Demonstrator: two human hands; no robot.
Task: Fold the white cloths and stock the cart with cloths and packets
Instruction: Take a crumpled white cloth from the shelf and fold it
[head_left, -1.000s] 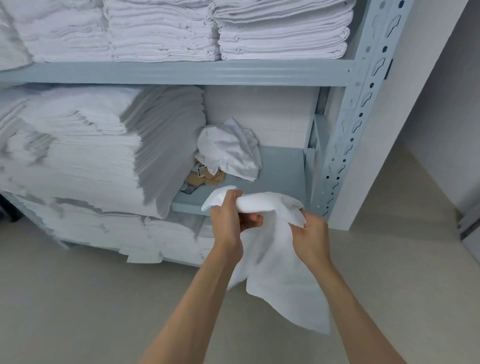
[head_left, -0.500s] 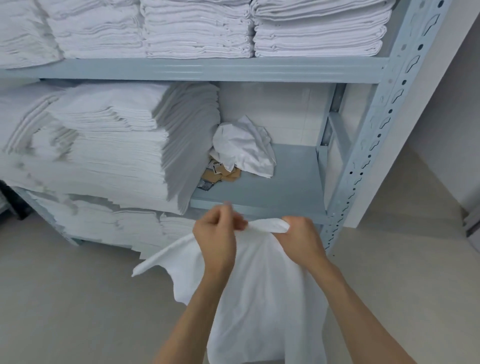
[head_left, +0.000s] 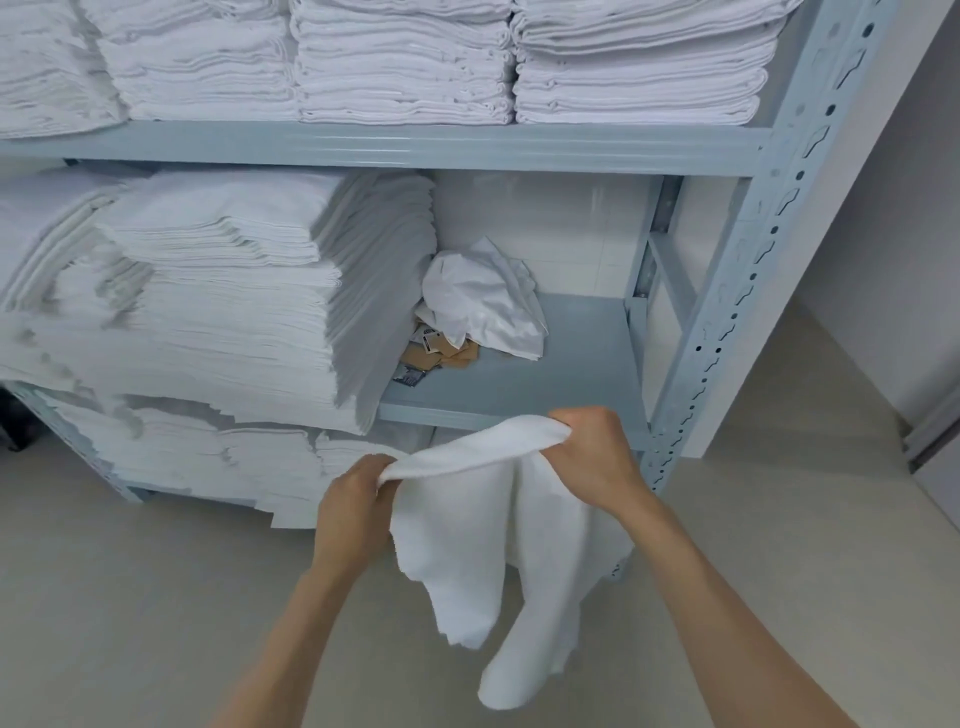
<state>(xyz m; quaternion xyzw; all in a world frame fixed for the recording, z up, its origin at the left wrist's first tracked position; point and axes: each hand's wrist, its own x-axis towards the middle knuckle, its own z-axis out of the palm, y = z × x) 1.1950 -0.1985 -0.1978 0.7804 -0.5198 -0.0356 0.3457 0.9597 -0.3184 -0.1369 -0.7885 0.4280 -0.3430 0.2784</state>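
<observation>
White cloth (head_left: 483, 525) stretched between two gripping hands.
Left hand (head_left: 353, 499) and right hand (head_left: 592, 452) each clutch its top edge; level the corners before folding.

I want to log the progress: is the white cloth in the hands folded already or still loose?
Still loose. The white cloth hangs in uneven drapes from its top edge, gripped by the left hand and right hand.

Legible text: none I can read | packets (head_left: 439, 358) on middle shelf (head_left: 545, 379): dark printed marks, too small and blurred for me to make out | cloth stacks: I see no labels
</observation>
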